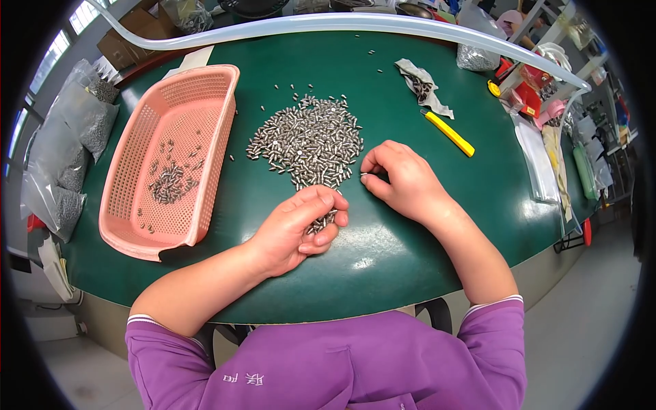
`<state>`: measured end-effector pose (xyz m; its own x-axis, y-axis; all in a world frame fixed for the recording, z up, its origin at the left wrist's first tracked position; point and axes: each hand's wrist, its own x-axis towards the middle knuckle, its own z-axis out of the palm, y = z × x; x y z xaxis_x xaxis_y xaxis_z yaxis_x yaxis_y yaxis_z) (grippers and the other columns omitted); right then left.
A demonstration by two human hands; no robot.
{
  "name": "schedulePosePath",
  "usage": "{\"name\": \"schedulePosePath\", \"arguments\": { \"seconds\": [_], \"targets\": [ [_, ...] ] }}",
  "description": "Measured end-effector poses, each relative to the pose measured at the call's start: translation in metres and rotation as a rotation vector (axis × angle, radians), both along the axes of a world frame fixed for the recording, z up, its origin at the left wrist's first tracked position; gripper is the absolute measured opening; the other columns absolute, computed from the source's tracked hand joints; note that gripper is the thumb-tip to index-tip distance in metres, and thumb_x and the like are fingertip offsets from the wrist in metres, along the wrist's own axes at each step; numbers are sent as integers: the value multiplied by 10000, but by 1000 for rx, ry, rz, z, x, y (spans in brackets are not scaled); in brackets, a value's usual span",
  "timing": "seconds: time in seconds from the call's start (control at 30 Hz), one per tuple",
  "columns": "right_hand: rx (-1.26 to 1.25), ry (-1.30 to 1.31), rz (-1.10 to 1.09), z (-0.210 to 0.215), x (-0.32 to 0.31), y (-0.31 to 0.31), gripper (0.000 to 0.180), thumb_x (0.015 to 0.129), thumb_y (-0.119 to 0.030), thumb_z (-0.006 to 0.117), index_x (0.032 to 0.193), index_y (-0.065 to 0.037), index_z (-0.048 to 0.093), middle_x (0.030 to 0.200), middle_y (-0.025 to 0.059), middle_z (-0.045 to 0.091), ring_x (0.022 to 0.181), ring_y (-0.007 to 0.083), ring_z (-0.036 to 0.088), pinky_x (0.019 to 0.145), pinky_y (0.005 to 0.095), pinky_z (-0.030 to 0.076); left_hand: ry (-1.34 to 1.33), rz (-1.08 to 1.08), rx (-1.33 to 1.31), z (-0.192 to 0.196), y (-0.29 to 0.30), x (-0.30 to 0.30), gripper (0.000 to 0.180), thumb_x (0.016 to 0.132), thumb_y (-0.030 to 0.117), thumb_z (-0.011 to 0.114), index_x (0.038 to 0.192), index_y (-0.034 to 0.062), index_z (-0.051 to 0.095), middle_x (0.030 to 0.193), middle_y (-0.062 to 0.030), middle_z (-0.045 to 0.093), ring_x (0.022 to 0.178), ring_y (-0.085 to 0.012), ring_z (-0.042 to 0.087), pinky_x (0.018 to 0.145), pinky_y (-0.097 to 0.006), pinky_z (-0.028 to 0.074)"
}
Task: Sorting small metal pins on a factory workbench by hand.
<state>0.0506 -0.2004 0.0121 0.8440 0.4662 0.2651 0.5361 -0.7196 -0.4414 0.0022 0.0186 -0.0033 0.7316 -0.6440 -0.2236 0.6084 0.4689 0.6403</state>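
A heap of small bullet-shaped metal parts (307, 140) lies on the green table (383, 294). At its near edge my left hand (294, 229) is curled, palm turned up, around several of the same parts, which show between the fingers. Its thumb and forefinger meet at the heap's lower end. Just right of the heap, my right hand (403, 178) is closed in a pinch. A tiny bright bit shows at its thumb and fingertip, seemingly one of the metal parts. Left of the heap, a pink perforated plastic basket (222, 137) holds a scattering of these parts.
A yellow utility knife (447, 133) and a crumpled cloth or paper with dark bits (424, 85) lie at the far right. Filled clear bags (58, 178) line the left side. A clear tube (328, 24) arches along the back. Plastic sleeves (536, 160) hang over the right edge.
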Motion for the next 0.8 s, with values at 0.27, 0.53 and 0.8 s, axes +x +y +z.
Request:
{"name": "schedulePosePath", "arguments": {
  "seconds": [0.27, 0.53, 0.8],
  "targets": [
    [521, 438, 204, 14, -17, 16, 78, 828, -54, 657, 902, -54, 633, 876, 9, 540, 796, 92, 539, 683, 237, 454, -15, 50, 46, 1, -4, -3, 126, 958, 155, 494, 1054, 74, 483, 898, -54, 523, 549, -42, 366, 419, -154, 258],
    [539, 348, 224, 11, -17, 16, 147, 811, -25, 656, 954, -63, 662, 902, 13, 561, 798, 101, 544, 693, 234, 453, 0, 40, 7, -1, -2, -3, 150, 943, 123, 533, 1068, 74, 466, 903, -53, 524, 592, -51, 393, 441, -166, 266],
    [127, -25, 16, -6, 5, 1, 180, 765, -104, 659, 944, -97, 647, 913, 66, 594, 907, 269, 576, 800, 369, 476, -11, 5, -31, -2, 0, 0, 131, 970, 193, 485, 1015, 72, 508, 897, -48, 516, 576, -61, 377, 434, -165, 262]
  ]
}}
